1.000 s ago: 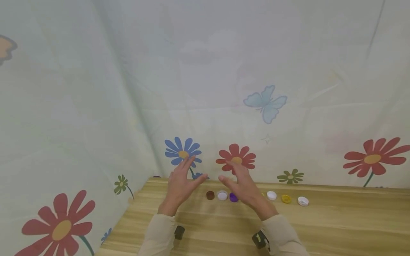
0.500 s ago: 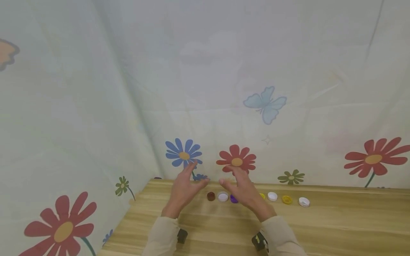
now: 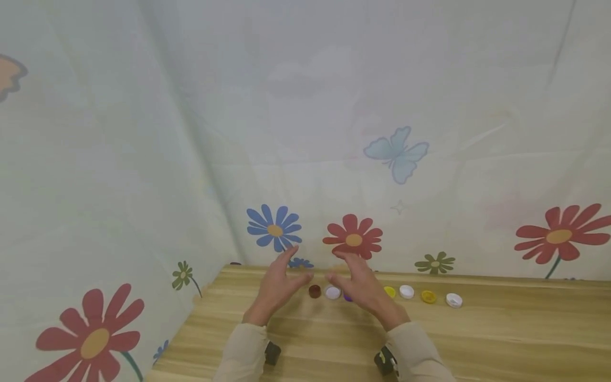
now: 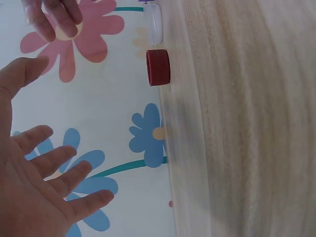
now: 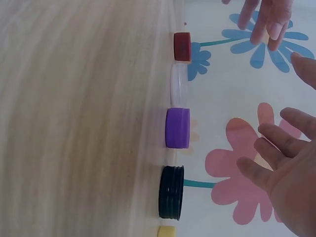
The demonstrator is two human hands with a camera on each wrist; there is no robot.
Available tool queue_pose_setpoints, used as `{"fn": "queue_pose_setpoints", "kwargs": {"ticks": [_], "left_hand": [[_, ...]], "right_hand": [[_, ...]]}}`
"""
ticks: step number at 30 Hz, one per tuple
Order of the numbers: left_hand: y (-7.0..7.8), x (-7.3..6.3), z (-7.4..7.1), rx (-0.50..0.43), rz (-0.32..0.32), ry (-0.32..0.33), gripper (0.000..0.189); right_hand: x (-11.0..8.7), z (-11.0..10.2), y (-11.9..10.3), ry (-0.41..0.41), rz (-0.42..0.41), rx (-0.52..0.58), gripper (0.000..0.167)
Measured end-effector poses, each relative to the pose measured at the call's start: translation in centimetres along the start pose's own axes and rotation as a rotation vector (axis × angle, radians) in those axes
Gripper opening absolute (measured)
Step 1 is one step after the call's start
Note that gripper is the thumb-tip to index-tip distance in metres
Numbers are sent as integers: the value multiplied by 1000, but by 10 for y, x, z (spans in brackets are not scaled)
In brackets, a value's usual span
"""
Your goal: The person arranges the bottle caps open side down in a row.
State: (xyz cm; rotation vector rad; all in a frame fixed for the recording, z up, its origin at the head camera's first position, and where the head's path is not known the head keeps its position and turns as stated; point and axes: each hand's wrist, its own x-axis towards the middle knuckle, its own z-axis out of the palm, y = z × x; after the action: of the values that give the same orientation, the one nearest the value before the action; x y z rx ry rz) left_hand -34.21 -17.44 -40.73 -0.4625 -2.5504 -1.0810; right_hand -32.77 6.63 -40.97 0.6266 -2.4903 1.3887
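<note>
Both hands hover above the table, palms facing each other, holding nothing. The left hand is left of the dark red cap, its fingers spread in the left wrist view. Above the purple cap hangs the right hand, fingers relaxed, partly covering the row in the head view. A whitish cap lies between the red and purple ones. Beside the purple cap, a black ridged cap shows in the right wrist view; the right hand hides it from the head camera.
Farther right in the row lie a yellow cap, a white cap, a darker yellow cap and another white cap. They sit on the wooden table, before a flower-printed cloth.
My left hand has shifted slightly right and its fingertips have come lower. The right hand has sunk a little, uncovering more of the yellow cap. The caps lie as before.
</note>
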Motion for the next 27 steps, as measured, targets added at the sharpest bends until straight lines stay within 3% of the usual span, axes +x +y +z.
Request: {"fn": "queue_pose_setpoints", "kwargs": {"ticks": [10,18,27], "left_hand": [[-1,0,4,-35,-4,-42,73],[-5,-5,7,-28,40,-50,64],[-12,-8,10,-82,21,-95,63]], "right_hand": [[1,2,-2,-46,54,7,65],[2,5,3,-77,28,6,57],[5,13,6,-89,44,2,55]]}}
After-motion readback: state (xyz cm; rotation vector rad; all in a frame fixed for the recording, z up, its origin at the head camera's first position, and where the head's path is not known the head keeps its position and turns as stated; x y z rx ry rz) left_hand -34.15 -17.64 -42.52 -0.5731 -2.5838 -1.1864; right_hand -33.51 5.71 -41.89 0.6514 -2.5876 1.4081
